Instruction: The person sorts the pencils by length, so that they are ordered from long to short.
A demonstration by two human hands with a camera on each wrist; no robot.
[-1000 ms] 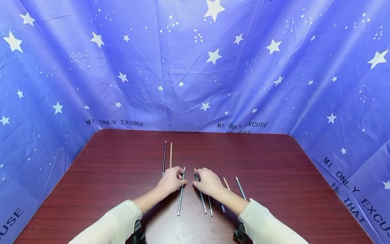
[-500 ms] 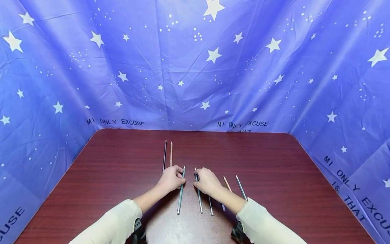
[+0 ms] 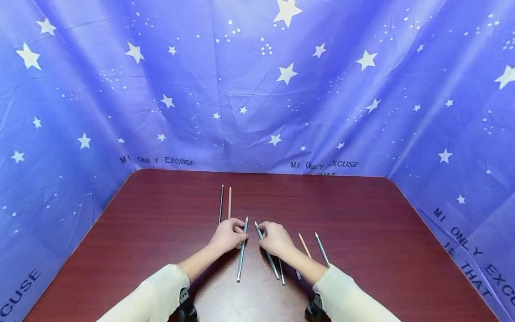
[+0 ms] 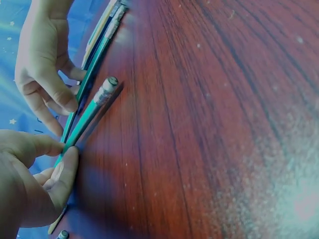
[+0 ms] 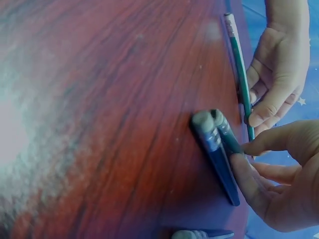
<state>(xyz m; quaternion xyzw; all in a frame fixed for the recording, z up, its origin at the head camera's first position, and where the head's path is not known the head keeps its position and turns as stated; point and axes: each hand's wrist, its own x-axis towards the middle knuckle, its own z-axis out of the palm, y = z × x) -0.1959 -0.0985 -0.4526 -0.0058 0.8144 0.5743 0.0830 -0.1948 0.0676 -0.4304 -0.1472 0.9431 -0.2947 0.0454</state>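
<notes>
The left hand (image 3: 227,235) pinches the left teal pencil (image 3: 241,259) between thumb and finger, with its eraser end toward the person. The right hand (image 3: 277,241) likewise pinches the right teal pencil (image 3: 270,259). The two hands are near each other, with a gap between the held pencils.

Compared with half a second ago, the right teal pencil slants more: its point now leans further toward the left hand, and its eraser end has swung over to lie just beside that of a dark pencil (image 3: 281,272), which runs partly hidden under the right hand. The left teal pencil keeps almost the same angle. The whole head view has shifted slightly.

Further out, a blue pencil end (image 3: 298,274) shows beside the right forearm, the remainder covered. A tan pencil (image 3: 304,245) and a grey-blue pencil (image 3: 322,248) extend past that arm, their lower ends hidden. Beyond the left hand lie a black pencil (image 3: 221,205) and a pale wooden pencil (image 3: 230,202), side by side and apart.

All are on the reddish-brown bench (image 3: 169,205), backed by a blue star-printed cloth (image 3: 217,89).
</notes>
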